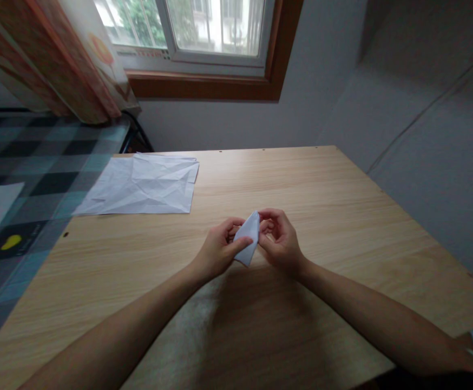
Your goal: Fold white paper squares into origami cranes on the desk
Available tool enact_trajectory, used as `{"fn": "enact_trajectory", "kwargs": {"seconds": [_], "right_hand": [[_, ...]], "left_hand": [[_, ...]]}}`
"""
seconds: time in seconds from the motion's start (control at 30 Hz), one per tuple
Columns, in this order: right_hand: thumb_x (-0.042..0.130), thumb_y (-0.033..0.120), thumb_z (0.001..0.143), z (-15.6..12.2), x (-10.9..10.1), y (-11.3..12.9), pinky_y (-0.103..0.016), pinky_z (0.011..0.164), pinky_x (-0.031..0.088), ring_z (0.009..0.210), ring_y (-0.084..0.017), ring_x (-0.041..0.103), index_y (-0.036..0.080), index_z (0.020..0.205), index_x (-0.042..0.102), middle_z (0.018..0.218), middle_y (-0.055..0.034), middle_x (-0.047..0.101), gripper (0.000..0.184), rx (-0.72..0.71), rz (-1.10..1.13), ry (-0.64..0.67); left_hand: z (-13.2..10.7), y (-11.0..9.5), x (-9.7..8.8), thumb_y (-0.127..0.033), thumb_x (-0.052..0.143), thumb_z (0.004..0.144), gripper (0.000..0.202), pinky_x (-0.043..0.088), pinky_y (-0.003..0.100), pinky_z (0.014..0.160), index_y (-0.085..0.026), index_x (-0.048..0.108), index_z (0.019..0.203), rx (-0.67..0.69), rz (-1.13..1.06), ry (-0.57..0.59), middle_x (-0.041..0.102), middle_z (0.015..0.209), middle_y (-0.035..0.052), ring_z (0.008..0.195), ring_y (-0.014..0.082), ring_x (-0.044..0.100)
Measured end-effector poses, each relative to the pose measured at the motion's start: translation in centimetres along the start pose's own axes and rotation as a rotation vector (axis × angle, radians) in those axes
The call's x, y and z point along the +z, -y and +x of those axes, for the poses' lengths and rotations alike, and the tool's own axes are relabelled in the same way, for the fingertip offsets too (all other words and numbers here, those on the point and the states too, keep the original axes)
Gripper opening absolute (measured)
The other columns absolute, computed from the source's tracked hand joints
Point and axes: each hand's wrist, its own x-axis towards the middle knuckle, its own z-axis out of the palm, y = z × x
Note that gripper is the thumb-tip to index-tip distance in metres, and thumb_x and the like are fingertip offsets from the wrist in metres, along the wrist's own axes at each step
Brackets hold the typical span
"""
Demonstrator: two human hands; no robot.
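A small folded piece of white paper (248,244), narrow at the top and wider below, is held up over the wooden table. My left hand (220,246) grips it from the left, its thumb lying across the near face and its other fingers behind. On the other side, my right hand (280,238) pinches the paper's right edge near the top between thumb and fingertips. Both hands are closed. The back of the folded paper is hidden from me.
Creased white sheets (151,184) lie at the table's far left corner. The wooden table (321,206) meets a checkered bed cover (50,162) on the left, with papers on it. Behind are a window (216,32) and a curtain (70,59).
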Motion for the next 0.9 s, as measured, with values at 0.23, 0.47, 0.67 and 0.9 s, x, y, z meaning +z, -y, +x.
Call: {"fn": "enact_trajectory", "kwargs": {"seconds": [0.23,0.47,0.67,0.9], "right_hand": [[0.065,0.018,0.080,0.1,-0.1,-0.3,-0.027,0.065,0.049,0.067,-0.013,0.058,0.025,0.108,0.055,0.075,0.0039,0.057,0.031,0.037,0.022,-0.011],[0.065,0.019,0.083,0.3,-0.1,0.0,-0.029,0.072,0.050,0.080,-0.015,0.060,0.023,0.087,0.056,0.088,-0.0007,0.062,0.010,-0.023,-0.013,-0.032],[0.065,0.021,0.084,0.2,-0.3,0.5,-0.031,0.073,0.051,0.081,-0.017,0.061,0.023,0.087,0.059,0.088,-0.0022,0.063,0.007,-0.056,-0.104,-0.042],[0.066,0.021,0.083,0.1,-0.2,0.5,-0.030,0.068,0.050,0.071,-0.015,0.060,0.023,0.085,0.061,0.079,-0.0002,0.065,0.005,-0.003,-0.107,-0.050]], "left_hand": [[0.1,-0.2,-0.3,-0.039,0.071,0.076,0.031,0.045,0.024,0.061,-0.015,0.071,0.097,0.005,0.040,0.018,0.072,0.083,0.0036,0.070,0.0162,0.062],[0.1,-0.1,-0.3,-0.039,0.068,0.080,0.029,0.041,0.023,0.057,-0.013,0.071,0.094,0.012,0.052,0.010,0.069,0.076,0.0020,0.063,0.0127,0.057],[0.0,0.0,-0.2,-0.041,0.067,0.082,0.029,0.039,0.022,0.056,-0.014,0.069,0.091,0.031,0.048,0.001,0.065,0.074,0.0008,0.062,0.0118,0.053],[-0.1,-0.3,0.0,-0.042,0.067,0.081,0.026,0.038,0.022,0.054,-0.016,0.065,0.087,0.018,0.046,-0.021,0.060,0.068,-0.0017,0.058,0.0108,0.050]]}}
